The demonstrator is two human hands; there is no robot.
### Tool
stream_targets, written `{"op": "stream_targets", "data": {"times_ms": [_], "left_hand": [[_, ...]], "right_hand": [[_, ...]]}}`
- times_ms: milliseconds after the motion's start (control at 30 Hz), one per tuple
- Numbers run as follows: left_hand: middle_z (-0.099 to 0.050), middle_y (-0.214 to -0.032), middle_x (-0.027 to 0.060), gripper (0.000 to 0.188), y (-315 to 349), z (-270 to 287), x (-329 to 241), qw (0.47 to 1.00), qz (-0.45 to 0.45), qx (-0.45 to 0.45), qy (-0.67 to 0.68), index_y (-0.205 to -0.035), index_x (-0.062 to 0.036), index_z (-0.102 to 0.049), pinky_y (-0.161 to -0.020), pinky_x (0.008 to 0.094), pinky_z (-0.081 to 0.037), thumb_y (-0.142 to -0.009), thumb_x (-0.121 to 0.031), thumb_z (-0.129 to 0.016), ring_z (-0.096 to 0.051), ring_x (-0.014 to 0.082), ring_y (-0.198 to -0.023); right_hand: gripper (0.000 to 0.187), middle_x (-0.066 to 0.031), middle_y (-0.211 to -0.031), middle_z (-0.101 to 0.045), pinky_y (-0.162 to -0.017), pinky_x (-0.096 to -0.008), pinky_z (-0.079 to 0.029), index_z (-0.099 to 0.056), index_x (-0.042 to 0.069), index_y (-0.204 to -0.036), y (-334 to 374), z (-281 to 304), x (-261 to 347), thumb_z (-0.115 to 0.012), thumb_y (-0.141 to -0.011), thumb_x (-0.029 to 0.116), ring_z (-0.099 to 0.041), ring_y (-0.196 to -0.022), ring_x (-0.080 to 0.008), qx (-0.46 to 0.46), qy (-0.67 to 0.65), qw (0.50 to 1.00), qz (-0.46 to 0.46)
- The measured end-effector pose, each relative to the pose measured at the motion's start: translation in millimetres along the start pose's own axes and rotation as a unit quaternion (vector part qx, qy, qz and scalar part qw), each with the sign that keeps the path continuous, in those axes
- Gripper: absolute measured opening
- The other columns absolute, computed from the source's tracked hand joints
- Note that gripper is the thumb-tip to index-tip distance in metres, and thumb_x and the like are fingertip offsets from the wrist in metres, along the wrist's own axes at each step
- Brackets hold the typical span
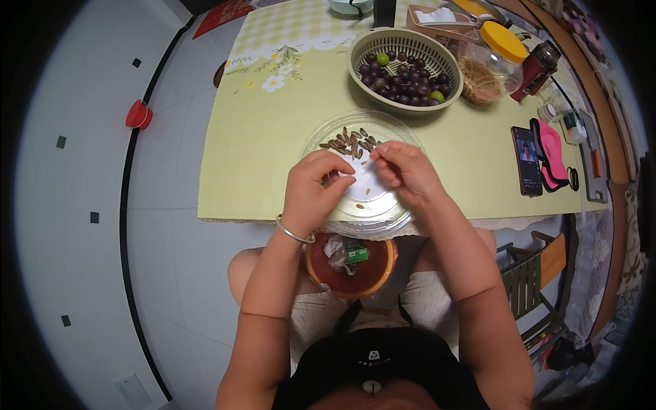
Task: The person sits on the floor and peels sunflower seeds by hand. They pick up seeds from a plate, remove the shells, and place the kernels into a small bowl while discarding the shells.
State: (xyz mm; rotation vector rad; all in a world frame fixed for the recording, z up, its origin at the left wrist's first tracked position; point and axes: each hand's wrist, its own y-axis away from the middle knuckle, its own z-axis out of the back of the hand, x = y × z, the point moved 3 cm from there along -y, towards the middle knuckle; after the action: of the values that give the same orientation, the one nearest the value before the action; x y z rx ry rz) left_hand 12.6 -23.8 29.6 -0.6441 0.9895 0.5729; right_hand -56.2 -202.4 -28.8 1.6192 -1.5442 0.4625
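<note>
A clear round plastic plate (403,206) lies at the near edge of the table. Toward its far side sits a heap of small brown elongated pieces (352,141), whose exact kind I cannot make out. A few smaller brown bits lie loose on the plate's near part. My left hand (316,188) is over the plate's left side, thumb and forefinger brought together. Opposite it, my right hand (408,174) is closed in a pinch beside the heap. Whatever either pinch holds is too small or hidden to name.
Beyond the plate stands a colander (355,75) of dark grapes. To its right are a yellow-lidded jar (482,75) and a dark red flask (536,72). A phone (526,160) lies near a pink-and-black case (552,154). Below the table edge is a waste bin (372,281).
</note>
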Motion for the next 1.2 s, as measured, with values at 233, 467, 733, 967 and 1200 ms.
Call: {"op": "stream_targets", "data": {"times_ms": [233, 467, 733, 967, 1200], "left_hand": [[-0.06, -0.079, 0.0095, 0.012, 10.0, -19.3, 8.5, 0.96, -0.053, 0.18, -0.207, -0.078, -0.0076, -0.066, -0.069, 0.038, -0.049, -0.068, -0.01, -0.073, -0.06, 0.0293, -0.076], [-0.06, -0.077, 0.0088, 0.008, 11.4, -30.9, 18.2, 0.933, -0.07, 0.205, -0.289, -0.077, -0.0071, -0.064, -0.067, 0.0394, -0.049, -0.072, -0.012, -0.069, -0.06, 0.0292, -0.076], [-0.059, -0.078, 0.0118, 0.006, 8.2, -37.8, 15.0, 0.977, -0.088, 0.051, -0.188, -0.077, -0.0038, -0.06, -0.069, 0.0395, -0.049, -0.073, -0.006, -0.063, -0.059, 0.0315, -0.077], [-0.056, -0.074, 0.0125, 0.005, 9.9, -51.8, 18.6, 0.953, -0.111, 0.041, -0.279, -0.077, -0.0039, -0.059, -0.067, 0.0428, -0.047, -0.074, -0.004, -0.064, -0.057, 0.0327, -0.075], [-0.055, -0.072, 0.0129, 0.004, 12.3, -48.5, 19.5, 0.948, -0.089, 0.055, -0.301, -0.077, -0.0041, -0.059, -0.065, 0.044, -0.047, -0.074, -0.004, -0.062, -0.056, 0.0332, -0.072]], "right_hand": [[0.012, -0.0062, -0.072, -0.064, -0.061, -0.0315, -0.047, -0.069, 0.007, -0.088, -7.0, -5.0, 11.9, -0.067, -0.08, 0.015, -0.059, -0.064, -0.0194, -0.108, 0.535, 0.824, 0.15], [0.01, -0.0113, -0.078, -0.066, -0.067, -0.0423, -0.05, -0.066, 0.009, -0.087, -13.1, -20.9, 2.2, -0.063, -0.081, 0.017, -0.064, -0.075, -0.0319, -0.095, 0.668, 0.703, 0.224], [0.009, -0.0073, -0.071, -0.063, -0.057, -0.0344, -0.047, -0.063, 0.005, -0.084, -16.1, -14.4, 1.9, -0.059, -0.083, 0.013, -0.06, -0.062, -0.0231, -0.106, 0.527, 0.826, 0.167], [0.004, -0.01, -0.076, -0.059, -0.043, -0.0206, -0.033, -0.054, -0.001, -0.082, -9.3, -0.7, 10.3, -0.052, -0.084, 0.002, -0.045, -0.054, -0.0098, -0.006, -0.054, 0.999, -0.005], [0.01, -0.012, -0.078, -0.058, -0.04, -0.0212, -0.032, -0.056, -0.003, -0.087, -6.9, 7.0, 7.8, -0.05, -0.087, 0.005, -0.044, -0.053, -0.0124, 0.056, -0.204, 0.977, -0.029]]}}
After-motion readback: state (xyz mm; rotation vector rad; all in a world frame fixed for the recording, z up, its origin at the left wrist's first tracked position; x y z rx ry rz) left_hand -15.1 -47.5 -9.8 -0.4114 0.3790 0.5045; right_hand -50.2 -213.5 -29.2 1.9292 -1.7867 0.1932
